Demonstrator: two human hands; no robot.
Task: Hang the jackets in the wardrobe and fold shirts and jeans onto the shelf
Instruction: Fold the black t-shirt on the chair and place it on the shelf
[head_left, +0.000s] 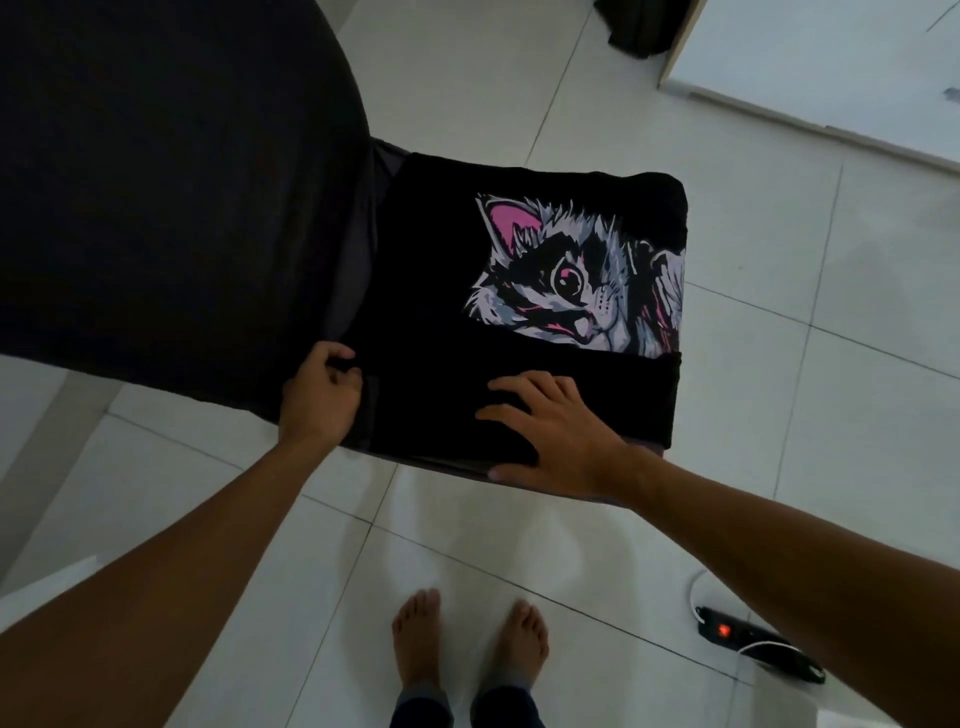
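- Bare feet (467, 642) are standing on the white tiled floor (519, 545), on the person's side of the black cat-print shirt (519, 291).
- That shirt is lying folded into a rough square on a dark seat-like surface; what exactly is carrying it I cannot tell.
- At the shirt's near left corner, the left hand (319, 397) is pinching the fabric edge with curled fingers (337, 358).
- On the shirt's near folded band, the right hand (556, 431) is pressing flat, fingers released and spread.
- Right of the shirt, well apart on the floor, a power strip (756, 644) is lying with its cable.
- Risk, as I judge it: lifting by the pinched corner alone could be letting the fold fall open, and a careless step toward the shelf could be catching that cable.
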